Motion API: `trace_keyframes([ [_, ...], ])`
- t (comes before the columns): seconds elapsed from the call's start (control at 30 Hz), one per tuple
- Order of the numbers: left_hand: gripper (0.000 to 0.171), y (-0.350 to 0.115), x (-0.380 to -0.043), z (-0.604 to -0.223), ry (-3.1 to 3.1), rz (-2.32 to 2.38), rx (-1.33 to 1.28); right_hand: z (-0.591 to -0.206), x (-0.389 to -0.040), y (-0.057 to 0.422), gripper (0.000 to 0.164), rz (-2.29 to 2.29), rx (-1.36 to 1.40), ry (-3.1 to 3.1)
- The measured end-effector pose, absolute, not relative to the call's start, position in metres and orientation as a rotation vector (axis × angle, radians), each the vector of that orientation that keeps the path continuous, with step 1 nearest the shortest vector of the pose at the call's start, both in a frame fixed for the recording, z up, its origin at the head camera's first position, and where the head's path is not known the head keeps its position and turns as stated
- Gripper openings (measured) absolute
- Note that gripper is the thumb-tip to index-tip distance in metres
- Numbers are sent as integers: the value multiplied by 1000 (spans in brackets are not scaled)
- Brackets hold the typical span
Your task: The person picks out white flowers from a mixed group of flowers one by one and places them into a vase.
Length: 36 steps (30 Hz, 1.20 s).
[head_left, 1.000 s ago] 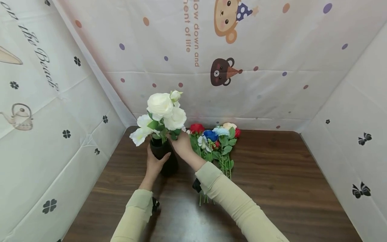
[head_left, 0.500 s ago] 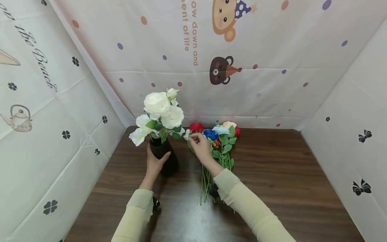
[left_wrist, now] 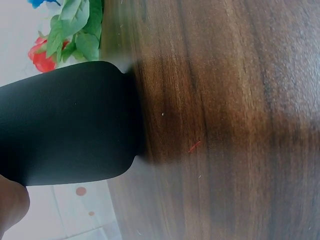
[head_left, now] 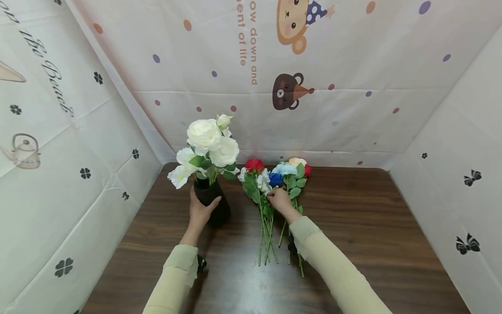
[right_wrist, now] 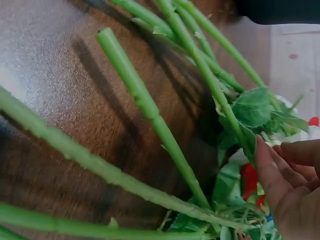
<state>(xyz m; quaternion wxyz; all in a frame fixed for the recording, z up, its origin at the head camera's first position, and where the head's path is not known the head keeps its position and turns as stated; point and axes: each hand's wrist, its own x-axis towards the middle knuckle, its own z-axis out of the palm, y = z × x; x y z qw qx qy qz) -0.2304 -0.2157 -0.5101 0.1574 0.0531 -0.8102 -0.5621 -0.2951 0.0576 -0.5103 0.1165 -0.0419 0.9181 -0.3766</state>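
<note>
A tall black vase (head_left: pixel 213 200) holds white artificial flowers (head_left: pixel 211 144) with green leaves. Around its body my left hand (head_left: pixel 201 211) is wrapped, thumb across the front; the left wrist view shows the vase's lower part (left_wrist: pixel 75 125) close up. My right hand (head_left: pixel 281 201) is low among the loose flowers on the table, its fingertips beside a pale blue-white flower (head_left: pixel 263 181) and just below a blue rose (head_left: pixel 276 179). Up close, thumb and fingers (right_wrist: pixel 267 167) meet the edge of a leafy green stem (right_wrist: pixel 220 97), with no stem visible between their tips.
Loose flowers lie right of the vase: a red rose (head_left: pixel 255 165), a light blue flower (head_left: pixel 285 168) and a cream one (head_left: pixel 297 162). Their stems (head_left: pixel 268 235) point toward the front of the brown wooden table (head_left: pixel 364 226). Printed cloth (head_left: pixel 353 126) hangs at the back and sides.
My right hand has left the white flowers at the vase and moved right and down to the loose flowers, where the blue-white flower and nearby stems have shifted slightly. My left hand stays on the vase.
</note>
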Motion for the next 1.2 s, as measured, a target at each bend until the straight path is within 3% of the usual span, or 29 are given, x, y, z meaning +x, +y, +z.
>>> trace_keyframes([
  [0.07, 103, -215, -231, -511, -2319, -1617, 139, -515, -299, 56, 25, -1032, -124, 2721],
  [0.2, 103, -214, -231, -513, -2313, -1640, 146, -522, -305, 52, 48, -948, -47, 2730],
  [0.3, 103, -213, -231, -513, -2324, -1636, 153, -525, -308, 50, 54, -951, 44, 2715],
  [0.6, 103, -213, -228, -512, -2341, -1648, 178, -518, -309, 52, 49, -1132, 107, 2658],
  [0.8, 102, -214, -229, -510, -2331, -1646, 169, -507, -304, 58, 22, -1280, 131, 2736],
  [1.2, 103, -215, -230, -510, -2316, -1653, 153, -474, -314, 74, 26, -1624, 225, 2771],
])
